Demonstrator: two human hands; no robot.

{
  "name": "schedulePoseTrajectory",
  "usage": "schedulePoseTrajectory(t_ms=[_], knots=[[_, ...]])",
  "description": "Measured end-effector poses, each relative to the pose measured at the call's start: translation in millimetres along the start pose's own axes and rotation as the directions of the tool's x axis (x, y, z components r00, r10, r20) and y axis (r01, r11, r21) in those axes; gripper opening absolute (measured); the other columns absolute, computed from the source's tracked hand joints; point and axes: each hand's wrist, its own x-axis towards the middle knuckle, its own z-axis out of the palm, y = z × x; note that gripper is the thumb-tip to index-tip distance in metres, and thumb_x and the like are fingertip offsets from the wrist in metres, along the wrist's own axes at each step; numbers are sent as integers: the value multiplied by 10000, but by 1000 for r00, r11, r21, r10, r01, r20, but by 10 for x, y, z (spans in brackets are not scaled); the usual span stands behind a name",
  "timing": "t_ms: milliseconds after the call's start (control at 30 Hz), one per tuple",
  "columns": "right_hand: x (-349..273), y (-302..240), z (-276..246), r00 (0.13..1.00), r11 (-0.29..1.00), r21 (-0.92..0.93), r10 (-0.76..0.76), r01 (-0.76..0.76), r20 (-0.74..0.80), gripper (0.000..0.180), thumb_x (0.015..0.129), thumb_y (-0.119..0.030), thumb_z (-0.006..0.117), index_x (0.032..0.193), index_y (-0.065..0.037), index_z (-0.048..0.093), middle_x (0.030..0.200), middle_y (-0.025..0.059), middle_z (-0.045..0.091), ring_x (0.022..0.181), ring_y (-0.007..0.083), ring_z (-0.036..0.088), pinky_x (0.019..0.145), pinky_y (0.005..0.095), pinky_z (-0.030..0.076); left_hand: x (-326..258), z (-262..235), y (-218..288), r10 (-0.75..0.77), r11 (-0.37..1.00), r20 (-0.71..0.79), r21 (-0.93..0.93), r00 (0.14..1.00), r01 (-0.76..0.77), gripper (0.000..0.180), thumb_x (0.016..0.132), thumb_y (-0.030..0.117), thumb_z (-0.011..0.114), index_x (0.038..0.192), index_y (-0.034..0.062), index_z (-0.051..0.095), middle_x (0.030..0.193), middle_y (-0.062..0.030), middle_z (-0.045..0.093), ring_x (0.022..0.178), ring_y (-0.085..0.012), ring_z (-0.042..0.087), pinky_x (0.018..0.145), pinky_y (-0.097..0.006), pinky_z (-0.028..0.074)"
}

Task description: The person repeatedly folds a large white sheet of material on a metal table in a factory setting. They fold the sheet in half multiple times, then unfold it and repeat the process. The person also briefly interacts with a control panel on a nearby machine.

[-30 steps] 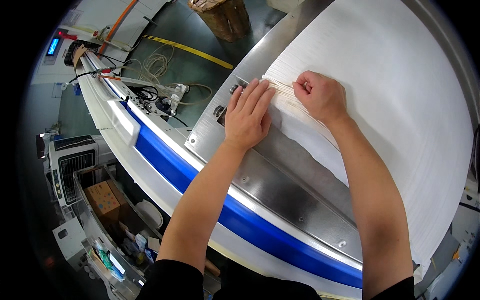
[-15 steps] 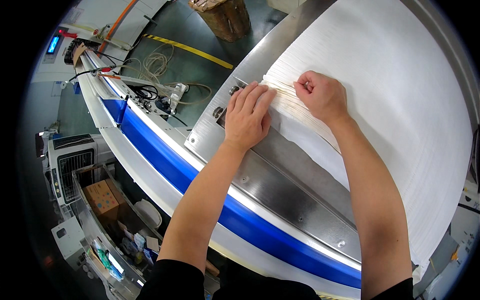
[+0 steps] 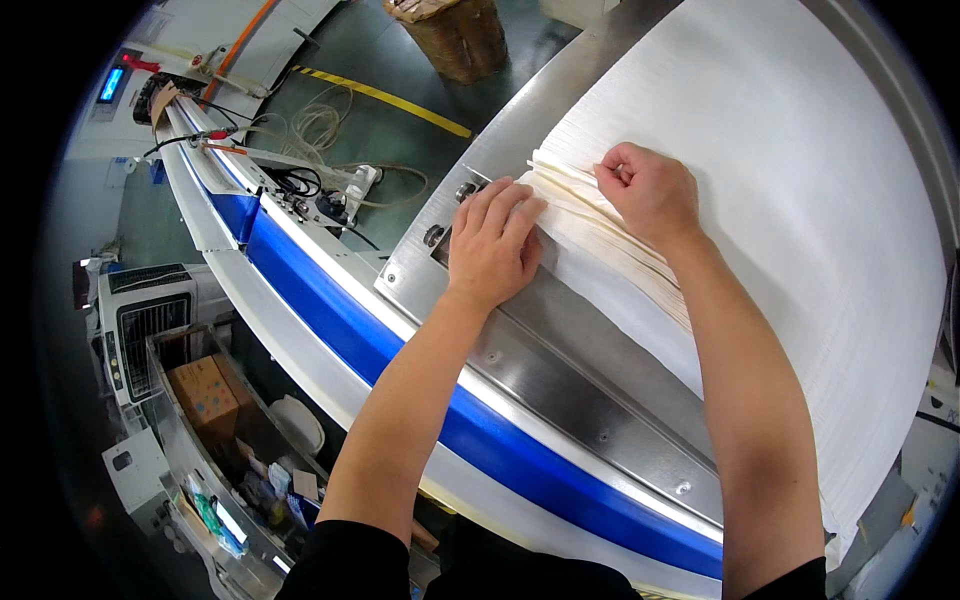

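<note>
A thick pile of white sheets [image 3: 770, 130], cloth or paper, lies on a metal table. Its near left edge shows cream-coloured layers [image 3: 575, 195], loosely fanned and wavy. My left hand [image 3: 492, 245] rests at that edge with fingers stretched out. Its fingertips touch the cream layers, while the palm is over the metal bar [image 3: 560, 375]. My right hand [image 3: 652, 195] is closed in a pinch at the edge of the upper sheets. What lies between its thumb and fingers is hidden. Below the layers, a smooth white sheet [image 3: 620, 305] covers part of the metal.
Two dark knobs [image 3: 435, 236] sit beside my left hand. A blue and white rail [image 3: 330, 295] runs along the table's near side. Beyond it, cables [image 3: 315, 125] and a brown bin [image 3: 455, 40] are on the floor. A cart holds a cardboard box [image 3: 203, 393] at lower left.
The cream layers at the edge have spread, with a wider gap between the upper ones. Both hands stay nearly in place; the view has shifted slightly.
</note>
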Motion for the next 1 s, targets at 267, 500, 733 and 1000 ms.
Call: schedulePoseTrajectory(t_ms=[267,500,733,1000], knots=[[-5,-26,7,1000,1000,-10,27,-27,3,143,790,-232,662,767,-96,628,602,11,610,533,175,574,527,306,452,141,44,47,-21,1000,-20,-1,1000,21,512,607,54,623,1108,142,564,1093,-55,551,1081,-267,503,924,-402,374],[1,-41,-38,999,999,-8,43,-43,32,135,791,-244,632,736,-121,631,654,42,646,616,242,628,574,354,490,60,51,3,-8,1000,-29,3,1000,8,435,590,66,629,1017,143,588,1056,-40,555,1062,-262,504,902,-400,376],[-6,-106,-37,996,998,9,63,-63,58,134,796,-230,631,727,-116,629,641,41,641,610,247,623,569,363,485,-93,-96,-6,-20,999,-39,28,999,22,384,573,82,638,949,137,581,1035,-33,562,1045,-268,512,904,-409,376],[-510,-380,-258,998,965,257,-54,48,17,152,839,-235,589,877,-89,607,793,135,630,687,308,613,618,398,489,232,-427,-131,231,972,348,-50,909,-229,347,591,117,653,929,108,573,1092,-65,573,1024,-267,537,915,-407,390]])
